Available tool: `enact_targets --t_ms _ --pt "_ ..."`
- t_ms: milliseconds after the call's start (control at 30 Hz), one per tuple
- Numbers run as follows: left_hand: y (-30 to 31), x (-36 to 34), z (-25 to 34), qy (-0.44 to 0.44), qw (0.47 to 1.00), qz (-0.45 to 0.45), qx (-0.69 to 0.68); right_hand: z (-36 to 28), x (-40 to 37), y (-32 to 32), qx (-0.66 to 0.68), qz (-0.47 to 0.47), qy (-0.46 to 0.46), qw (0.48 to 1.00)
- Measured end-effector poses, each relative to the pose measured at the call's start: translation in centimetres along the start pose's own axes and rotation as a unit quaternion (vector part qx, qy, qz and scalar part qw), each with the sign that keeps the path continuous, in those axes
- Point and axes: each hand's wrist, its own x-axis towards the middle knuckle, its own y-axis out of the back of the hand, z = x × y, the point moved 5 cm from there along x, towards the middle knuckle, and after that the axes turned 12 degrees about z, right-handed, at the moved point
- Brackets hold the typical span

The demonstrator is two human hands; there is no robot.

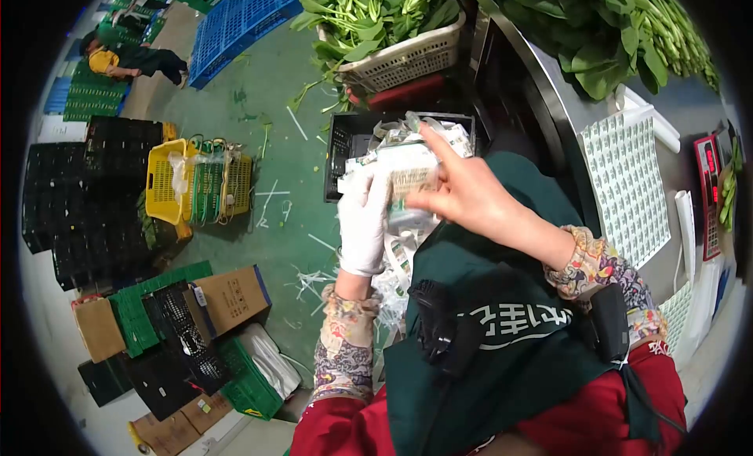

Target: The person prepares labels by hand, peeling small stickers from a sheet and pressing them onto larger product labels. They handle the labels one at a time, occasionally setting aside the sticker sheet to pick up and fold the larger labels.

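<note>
My left hand (362, 220), in a white glove, is closed round the left side of a stack of printed labels (409, 169). On the right side of that stack, my bare right hand (471, 193) has its thumb and index finger spread apart, one near the lower edge and one near the top. Beneath both hands is a black crate (339, 146) with white printed packaging and clear plastic in it. White strips and scraps (392, 287) lie below the crate, beside the green apron.
A white basket of leafy greens (404, 60) stands beyond the crate. Label sheets (631, 185), more greens (612, 40) and a red scale (708, 193) are on the metal table at right. Yellow basket (169, 181), stacked crates (86, 189) and a person (118, 60) are at left.
</note>
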Motion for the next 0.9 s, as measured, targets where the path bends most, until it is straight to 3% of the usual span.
enact_targets --t_ms 67,100,133,167,200,267,333,367,467,567,600,633,667,700,733,800,900 --pt "0.3 -0.9 -2.4 0.034 0.998 -0.044 -0.026 -0.3 1.0 1.2 0.172 0.054 -0.090 0.979" --pt "0.5 -1.5 -3.6 0.074 0.992 -0.079 0.062 -0.1 1.7 1.7 0.166 0.075 -0.064 0.981" --pt "0.8 -2.2 -4.6 0.152 0.984 -0.060 0.072 0.7 2.4 2.1 0.161 0.098 -0.039 0.981" --pt "0.9 -2.0 -4.3 0.134 0.990 -0.033 0.027 0.4 2.6 2.3 0.016 0.172 0.099 0.980" --pt "1.1 -1.9 -4.0 0.115 0.993 -0.005 -0.019 0.7 2.3 1.9 0.017 0.199 0.127 0.972" --pt "1.1 -1.4 -4.8 0.132 0.990 0.026 -0.036 1.8 0.7 0.0 0.140 0.017 -0.127 0.982" --pt "0.9 -1.2 -4.8 0.128 0.990 0.038 -0.048 2.0 -0.5 -1.4 0.111 -0.012 -0.123 0.986" --pt "0.5 -1.3 -4.5 0.164 0.979 0.007 -0.122 2.3 -0.6 -2.1 0.105 -0.008 -0.106 0.989" --pt "0.4 -0.9 -4.1 0.105 0.993 0.026 -0.048 2.5 -0.9 -2.4 0.051 -0.016 -0.066 0.996" --pt "0.3 -0.6 -3.6 -0.040 0.989 0.052 0.134 1.9 -1.1 -2.1 -0.109 0.089 0.133 0.981" --pt "0.5 -0.6 -3.4 -0.086 0.975 0.059 0.197 2.3 -0.7 -1.9 -0.132 0.074 0.059 0.987" --pt "0.8 -0.3 -4.4 0.012 0.996 0.033 0.086 2.7 -0.1 -1.5 -0.109 0.087 0.050 0.989" --pt "-0.1 -0.4 -2.8 0.050 0.999 0.010 0.009 2.8 0.8 -0.7 -0.089 0.102 0.046 0.990" --pt "-0.7 -0.8 -2.4 0.056 0.998 0.002 -0.041 2.0 1.2 0.0 0.011 0.088 -0.075 0.993" --pt "-1.2 -1.3 -2.2 0.061 0.994 -0.009 -0.093 2.2 1.9 0.5 0.099 0.117 -0.054 0.987" --pt "-0.1 -1.7 -4.4 0.112 0.991 -0.073 0.002 1.5 3.0 2.0 0.153 0.156 -0.053 0.974" --pt "0.9 -1.8 -5.4 0.157 0.986 0.011 -0.060 2.8 2.8 2.2 0.099 0.139 -0.060 0.984"
